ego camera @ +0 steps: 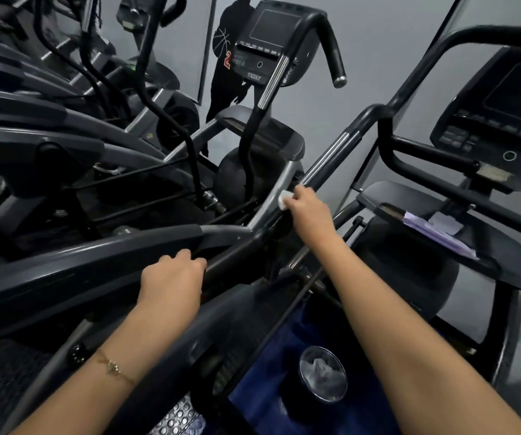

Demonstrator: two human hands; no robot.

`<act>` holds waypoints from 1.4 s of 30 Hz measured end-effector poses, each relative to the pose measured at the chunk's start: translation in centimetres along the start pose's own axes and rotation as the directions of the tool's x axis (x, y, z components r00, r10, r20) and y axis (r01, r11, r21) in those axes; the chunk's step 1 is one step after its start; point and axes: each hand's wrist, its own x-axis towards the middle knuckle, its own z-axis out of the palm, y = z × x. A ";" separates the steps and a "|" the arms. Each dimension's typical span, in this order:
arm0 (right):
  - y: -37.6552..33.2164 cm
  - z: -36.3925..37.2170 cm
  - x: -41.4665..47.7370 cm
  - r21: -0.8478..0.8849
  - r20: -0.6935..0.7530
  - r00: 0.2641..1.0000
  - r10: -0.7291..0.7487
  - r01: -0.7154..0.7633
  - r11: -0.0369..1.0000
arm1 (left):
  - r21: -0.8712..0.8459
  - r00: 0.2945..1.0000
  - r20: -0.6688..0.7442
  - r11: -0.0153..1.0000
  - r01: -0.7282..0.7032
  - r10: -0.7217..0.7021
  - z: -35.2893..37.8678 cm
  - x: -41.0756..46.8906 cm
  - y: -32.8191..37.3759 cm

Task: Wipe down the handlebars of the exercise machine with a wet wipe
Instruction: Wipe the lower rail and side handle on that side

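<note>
Under the right hand (308, 205) most of the wet wipe (283, 200) is hidden. Only a white fold shows beside the fingers, which curl round it and press it to the handlebar (328, 158) just below its chrome section. Above that the bar runs bare up to its bend. The left hand (174, 273) grips a dark lower bar (240, 250), its fingertips out of sight behind it. A neighbouring machine (504, 98) stands close on the right.

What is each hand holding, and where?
The right hand pinches the bunched wet wipe against the handlebar, just below its chrome section. The left hand grips the machine's lower dark bar.
</note>
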 end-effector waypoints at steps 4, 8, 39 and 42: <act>0.0 0.7 0.0 0.074 -0.073 0.989 0.131 -0.126 0.989 | -0.013 1.000 -0.002 1.000 0.022 -0.022 0.0 0.1 0.1; -3.3 4.3 -3.8 0.122 -0.056 0.982 -0.182 0.187 0.975 | -0.019 0.999 -0.003 0.999 0.040 -0.040 -0.1 0.2 0.2; 7.7 0.4 1.9 -0.016 -0.123 0.983 -0.137 0.136 0.991 | -0.007 0.980 -0.192 0.998 -0.057 0.054 3.0 10.1 10.9; 7.7 0.8 2.0 0.013 -0.173 0.970 -0.169 0.174 0.985 | 0.004 0.982 -0.186 1.000 -0.028 0.029 3.2 10.3 11.0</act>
